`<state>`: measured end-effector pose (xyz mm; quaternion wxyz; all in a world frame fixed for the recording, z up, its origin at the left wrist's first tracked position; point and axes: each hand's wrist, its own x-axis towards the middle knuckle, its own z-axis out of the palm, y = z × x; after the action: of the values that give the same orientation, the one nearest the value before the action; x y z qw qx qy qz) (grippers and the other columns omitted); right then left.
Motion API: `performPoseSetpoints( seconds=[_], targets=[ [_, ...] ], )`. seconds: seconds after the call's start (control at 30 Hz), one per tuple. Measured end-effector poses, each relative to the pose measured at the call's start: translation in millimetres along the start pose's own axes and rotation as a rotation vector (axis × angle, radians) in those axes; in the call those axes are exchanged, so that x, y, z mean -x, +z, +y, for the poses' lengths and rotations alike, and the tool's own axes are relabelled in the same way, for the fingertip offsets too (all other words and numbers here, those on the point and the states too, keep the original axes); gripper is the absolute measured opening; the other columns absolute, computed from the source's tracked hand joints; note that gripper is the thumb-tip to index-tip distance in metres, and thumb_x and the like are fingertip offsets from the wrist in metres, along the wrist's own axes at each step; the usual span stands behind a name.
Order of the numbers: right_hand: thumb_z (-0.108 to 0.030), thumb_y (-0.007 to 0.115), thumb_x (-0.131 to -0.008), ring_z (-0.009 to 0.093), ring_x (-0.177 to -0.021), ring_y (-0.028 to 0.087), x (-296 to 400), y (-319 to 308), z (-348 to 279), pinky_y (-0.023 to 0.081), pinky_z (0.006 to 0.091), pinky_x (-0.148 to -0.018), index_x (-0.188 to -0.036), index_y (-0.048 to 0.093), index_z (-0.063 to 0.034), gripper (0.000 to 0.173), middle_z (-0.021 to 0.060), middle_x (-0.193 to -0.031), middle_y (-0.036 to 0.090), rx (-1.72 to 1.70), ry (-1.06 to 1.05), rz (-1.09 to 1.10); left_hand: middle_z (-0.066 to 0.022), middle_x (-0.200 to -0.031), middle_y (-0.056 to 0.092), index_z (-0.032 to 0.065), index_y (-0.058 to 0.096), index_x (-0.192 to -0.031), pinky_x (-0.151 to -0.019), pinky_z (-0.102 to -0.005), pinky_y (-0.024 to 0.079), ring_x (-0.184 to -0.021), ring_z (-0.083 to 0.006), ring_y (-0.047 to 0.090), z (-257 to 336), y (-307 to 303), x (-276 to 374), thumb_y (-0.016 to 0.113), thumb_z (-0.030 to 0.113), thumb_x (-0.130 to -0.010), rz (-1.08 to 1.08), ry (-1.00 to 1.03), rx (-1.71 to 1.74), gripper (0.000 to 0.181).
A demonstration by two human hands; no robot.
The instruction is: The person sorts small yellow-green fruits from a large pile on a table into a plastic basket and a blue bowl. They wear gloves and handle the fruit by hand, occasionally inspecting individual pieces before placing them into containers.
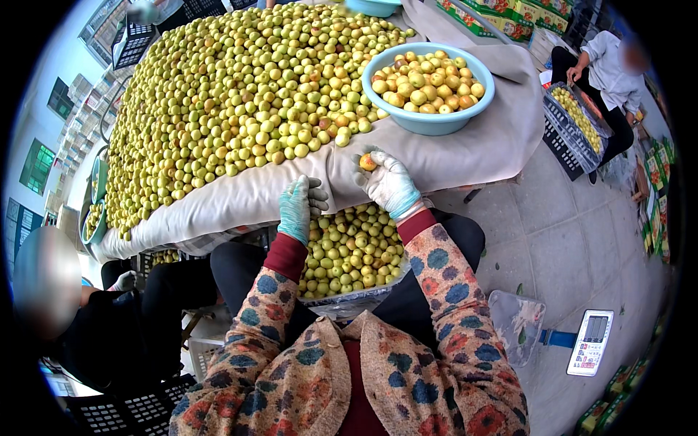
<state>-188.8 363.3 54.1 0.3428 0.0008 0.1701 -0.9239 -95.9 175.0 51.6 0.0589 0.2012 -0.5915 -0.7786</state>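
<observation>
My right hand (390,182), in a white and turquoise work glove, holds an orange-brown jujube (367,162) between thumb and fingers above the cloth edge of the table. To its left is my left hand (301,206), gloved too, fingers loosely bent and apart, with no fruit visible in it. Beyond both hands a broad heap of yellow-green jujubes (245,103) covers the cloth (458,147). A light-blue basin (436,124) of yellower, blushed jujubes stands at the heap's right. Between my knees, below my hands, sits a plastic-lined crate (349,294) full of green jujubes.
A co-worker (109,321) sits close on my left; another person (611,76) sits at the right by a black crate (561,141) of fruit. On the floor at my right lies a digital scale (589,343). Printed cartons (507,22) are stacked behind the table.
</observation>
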Motion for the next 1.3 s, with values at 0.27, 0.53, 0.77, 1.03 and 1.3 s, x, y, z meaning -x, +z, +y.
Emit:
performPoseSetpoints(
  seconds=[0.27, 0.53, 0.77, 1.03, 1.3],
  targets=[
    [-0.03, 0.049, -0.095, 0.01, -0.045, 0.04, -0.8, -6.0, 1.3, 0.03, 0.0213, -0.04, -0.098, 0.054, -0.0129, 0.017, 0.0064, -0.076, 0.056, 0.209, 0.049, 0.019, -0.0069, -0.069, 0.062, 0.0017, 0.056, -0.096, -0.042, -0.0206, 0.042, -0.049, -0.012, 0.057, -2.6, 7.9, 5.0, 0.042, 0.032, -0.098, -0.014, 0.006, -0.03, 0.034],
    [-0.038, 0.041, -0.098, 0.008, -0.039, 0.033, 4.6, 8.3, 8.9, 0.025, 0.0203, -0.036, -0.09, 0.052, -0.014, 0.028, 0.0024, -0.067, 0.052, 0.384, 0.035, 0.138, -0.0064, -0.07, 0.062, 0.0027, 0.058, -0.096, -0.044, -0.0202, 0.043, -0.05, -0.0116, 0.057, -5.6, 31.6, 10.6, 0.047, 0.032, -0.096, -0.113, 0.0, -0.067, 0.031],
    [-0.023, 0.051, -0.094, 0.013, -0.056, 0.053, -2.2, -6.7, 7.5, 0.041, 0.0221, -0.045, -0.093, 0.054, -0.0102, 0.014, 0.0029, -0.078, 0.057, 0.556, -0.117, 0.278, -0.0065, -0.07, 0.062, 0.0034, 0.057, -0.097, -0.043, -0.0198, 0.042, -0.05, -0.0103, 0.056, 0.9, 27.4, -0.8, 0.047, 0.026, -0.096, -0.073, 0.056, -0.073, 0.025],
    [-0.015, 0.057, -0.091, 0.013, -0.056, 0.054, -7.8, -10.6, -3.5, 0.044, 0.0239, -0.047, -0.109, 0.051, -0.0077, 0.02, 0.0041, -0.082, 0.057, 0.447, -0.196, 0.233, -0.0026, -0.082, 0.06, 0.0052, 0.055, -0.103, -0.051, -0.0218, 0.045, -0.061, -0.01, 0.056, 5.3, -51.8, -79.4, 0.054, 0.014, -0.091, 0.254, 0.331, -0.055, 0.014],
    [-0.04, 0.046, -0.096, 0.012, -0.045, 0.043, -5.3, -2.0, -3.6, 0.032, 0.0224, -0.039, -0.09, 0.053, -0.0106, 0.03, 0.0017, -0.065, 0.05, 0.356, -0.023, 0.175, -0.0175, -0.11, 0.061, 0.0014, 0.058, -0.111, -0.086, -0.0356, 0.047, -0.098, -0.0281, 0.061, 5.5, -134.3, -140.5, 0.064, 0.025, -0.084, 0.569, 0.279, -0.867, 0.037]
  ],
)
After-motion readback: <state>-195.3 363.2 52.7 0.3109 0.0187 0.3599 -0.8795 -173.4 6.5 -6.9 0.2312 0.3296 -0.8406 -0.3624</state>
